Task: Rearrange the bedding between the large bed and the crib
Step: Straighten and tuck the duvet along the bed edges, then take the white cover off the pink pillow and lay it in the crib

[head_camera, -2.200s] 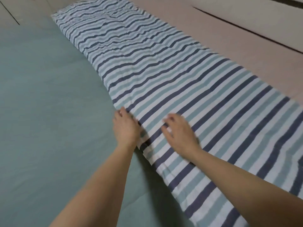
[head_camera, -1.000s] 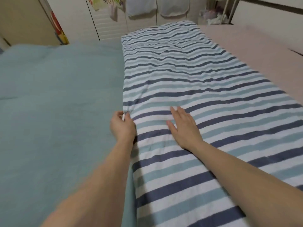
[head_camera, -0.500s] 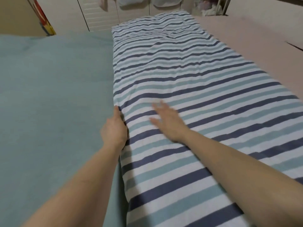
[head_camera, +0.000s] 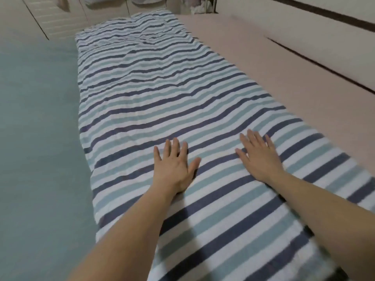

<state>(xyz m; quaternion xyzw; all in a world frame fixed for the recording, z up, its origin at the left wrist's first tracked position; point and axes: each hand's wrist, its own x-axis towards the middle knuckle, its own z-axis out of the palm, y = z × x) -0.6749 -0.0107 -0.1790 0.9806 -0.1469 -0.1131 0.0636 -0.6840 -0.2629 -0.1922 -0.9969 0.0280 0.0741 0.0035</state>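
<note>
A long striped quilt [head_camera: 162, 94], banded in white, navy and pale teal, is laid lengthwise along the bed, between a teal sheet [head_camera: 38, 138] on its left and a pale pink sheet [head_camera: 263, 63] on its right. Its surface is slightly rumpled toward the far end, where its edge is seen near the wall. The left hand [head_camera: 174, 167] is pressed flat on the quilt near its middle, palm down, with the fingers straight and spread and the thumb held out to the right. The right hand [head_camera: 258, 157] is likewise laid flat on the quilt, nearer its right edge, fingers extended and slightly apart. The two hands are set apart from each other and nothing is gripped by either. Both bare forearms are stretched out over the near part of the quilt. Hanging cloths at the far wall are only partly visible.
</note>
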